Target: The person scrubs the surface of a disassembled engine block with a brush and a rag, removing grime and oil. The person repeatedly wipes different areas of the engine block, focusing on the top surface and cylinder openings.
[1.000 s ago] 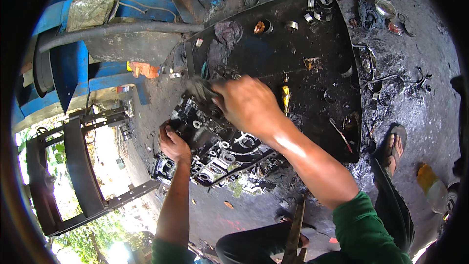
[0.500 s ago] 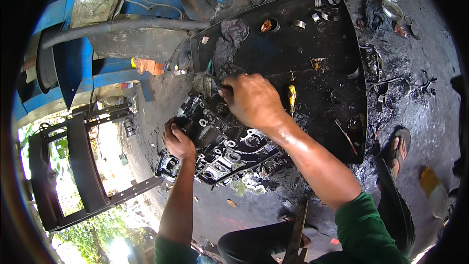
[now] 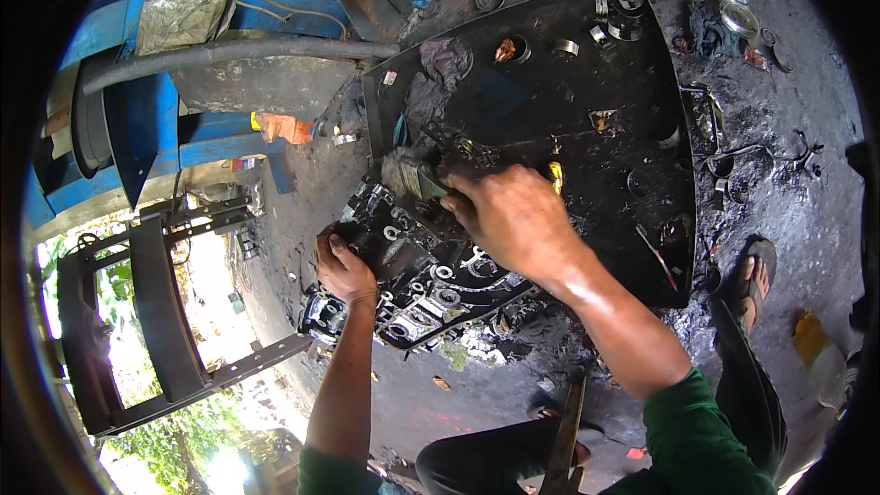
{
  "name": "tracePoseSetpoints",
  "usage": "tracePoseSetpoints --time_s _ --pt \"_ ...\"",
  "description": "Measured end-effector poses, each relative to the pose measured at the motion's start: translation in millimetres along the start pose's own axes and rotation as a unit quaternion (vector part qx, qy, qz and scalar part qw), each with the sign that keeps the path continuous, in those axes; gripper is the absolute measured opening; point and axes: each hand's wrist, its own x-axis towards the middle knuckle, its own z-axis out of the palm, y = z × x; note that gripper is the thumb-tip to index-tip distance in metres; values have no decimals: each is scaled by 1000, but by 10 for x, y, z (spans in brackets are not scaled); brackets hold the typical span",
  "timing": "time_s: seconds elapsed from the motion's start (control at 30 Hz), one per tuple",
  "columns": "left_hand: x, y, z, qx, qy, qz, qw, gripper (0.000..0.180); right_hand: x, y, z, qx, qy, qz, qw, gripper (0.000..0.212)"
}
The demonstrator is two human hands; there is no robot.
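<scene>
Right hand [image 3: 521, 213]: it has slid right and nearer the wearer over the last second, now covering the lower end of the yellow piece [image 3: 555, 174]; thumb and fingers pinching the brush
Left hand [image 3: 346, 270]: same spot as before, fingers bent together at the engine part's left side; whether they grip it, I cannot tell
Brush [image 3: 410, 174]: blurred a second ago, sharp now; grey bristles pointing left, at the part's upper end
Engine part [image 3: 417, 261]: lying at the tray's lower left edge; blackened, silvery where bare, full of round openings
Floor [image 3: 797, 192]: grey, dark-stained, glossy in patches
Blue metalwork [image 3: 165, 133]: filling the upper left
Tray [image 3: 504, 119]: black, rimmed; crumpled cloth [image 3: 445, 62], then metal rings [image 3: 566, 48], lying on it
</scene>
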Motion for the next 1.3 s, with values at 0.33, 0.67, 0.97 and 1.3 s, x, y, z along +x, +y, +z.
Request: tracePoseSetpoints --time_s 0.33,0.67,0.97,1.3 --pt "4 -7 -8 13 0 1 1000 39 80 128 90 -10 11 -56 998 26" --pt "-7 -62 5 22 -19 -23 999 43 -57 495 181 28 9 73 997 23" --pt "-9 -25 -3 12 -27 -33 999 43 -157 624 367 -47 25 81 995 17" --pt "-23 -49 -6 14 -23 -22 999 49 -331 692 502 -66 -41 151 985 19"
